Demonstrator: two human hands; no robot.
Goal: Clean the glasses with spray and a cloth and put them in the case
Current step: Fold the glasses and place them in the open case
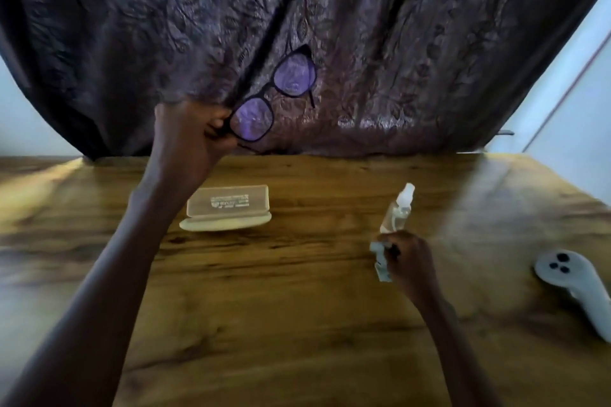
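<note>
While the picture's a bit blurry, here's what shows:
left hand point(191, 135): raised above the far side of the table, fingers pinched on the end of the glasses frame
glasses point(274, 94): dark frame, purple-tinted lenses, up in the air and tilted, in front of the curtain
right hand point(408, 258): low by the table, curled around a pale cloth; it's at the base of the spray bottle, can't tell if it's actually touching
cloth point(380, 261): light bluish, bunched, sticking out the left side of that fist
spray bottle point(398, 210): clear, white nozzle, leaning
case point(228, 208): beige, open, sitting on the table below the glasses
table point(264, 324): wood grain
curtain point(396, 43): dark, patterned
controller point(568, 281): white, lying at the right edge
</note>
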